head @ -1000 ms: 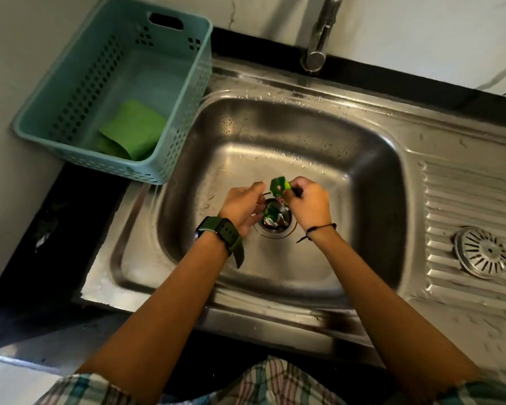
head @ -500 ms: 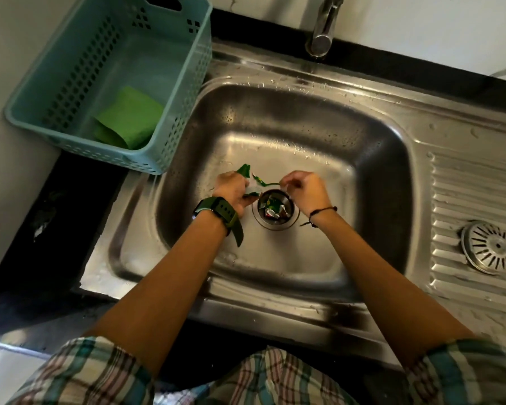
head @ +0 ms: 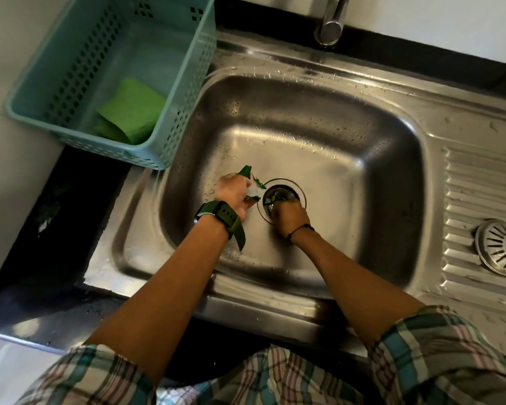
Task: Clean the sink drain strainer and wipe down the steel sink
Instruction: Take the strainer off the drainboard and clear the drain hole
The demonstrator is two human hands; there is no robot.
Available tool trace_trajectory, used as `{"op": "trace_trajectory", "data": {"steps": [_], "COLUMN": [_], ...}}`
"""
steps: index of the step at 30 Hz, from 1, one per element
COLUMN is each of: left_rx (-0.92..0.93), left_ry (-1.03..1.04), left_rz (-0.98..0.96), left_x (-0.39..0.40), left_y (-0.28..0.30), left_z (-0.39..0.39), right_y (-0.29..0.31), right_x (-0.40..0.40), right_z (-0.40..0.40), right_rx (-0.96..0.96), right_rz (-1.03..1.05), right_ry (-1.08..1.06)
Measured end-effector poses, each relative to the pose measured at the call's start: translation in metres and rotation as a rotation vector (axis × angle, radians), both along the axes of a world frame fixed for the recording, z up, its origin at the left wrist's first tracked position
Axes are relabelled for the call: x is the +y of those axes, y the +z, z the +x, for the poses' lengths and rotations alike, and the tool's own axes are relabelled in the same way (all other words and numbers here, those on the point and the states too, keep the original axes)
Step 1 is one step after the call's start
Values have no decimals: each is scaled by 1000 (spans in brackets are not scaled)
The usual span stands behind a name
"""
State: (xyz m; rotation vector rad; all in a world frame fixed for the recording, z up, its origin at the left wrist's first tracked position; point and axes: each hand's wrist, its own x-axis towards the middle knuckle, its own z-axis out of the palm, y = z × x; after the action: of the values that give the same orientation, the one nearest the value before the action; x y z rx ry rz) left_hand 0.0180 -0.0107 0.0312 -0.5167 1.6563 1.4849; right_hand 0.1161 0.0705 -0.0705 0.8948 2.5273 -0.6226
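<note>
Head view: you are emptying the drain (head: 281, 197) in the floor of the steel sink (head: 319, 135), not yet wiping.
Left hand (head: 234, 197): curled round a wad of green and white scraps (head: 253, 184), just left of the drain.
Right hand (head: 289, 216): fingertips curled into the drain's near edge, apparently pinching more scraps.
Strainer (head: 501, 247): lying on the drainboard, well apart to your right.
Next: lift out the remaining litter, dump it, then fetch the green cloth (head: 132, 112) from the basket (head: 187, 92).

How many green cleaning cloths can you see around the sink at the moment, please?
1: the green cloth lies folded inside the teal basket, left of the sink. Nothing else there looks like a cloth, though the basket wall could hide another.
</note>
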Motion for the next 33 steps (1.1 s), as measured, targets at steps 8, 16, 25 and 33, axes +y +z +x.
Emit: {"op": "trace_trajectory", "data": {"steps": [8,16,25,33], "left_rx": [-45,-24,123,128], "left_ry": [-12,-200,-154,-124], "left_rz": [12,155,7,-39], "left_x": [4,9,0,-5], "left_y": [1,7,4,-3], "left_z": [6,17,5,2], "right_y": [61,88,59,-9], "right_x": [18,1,23,-1], "right_z": [-3,-11,-15,-1], "right_rx": [633,735,732,-108], "right_rz": [-605,-284,-552,-87], "right_ry": [-743,-413,-644,68]}}
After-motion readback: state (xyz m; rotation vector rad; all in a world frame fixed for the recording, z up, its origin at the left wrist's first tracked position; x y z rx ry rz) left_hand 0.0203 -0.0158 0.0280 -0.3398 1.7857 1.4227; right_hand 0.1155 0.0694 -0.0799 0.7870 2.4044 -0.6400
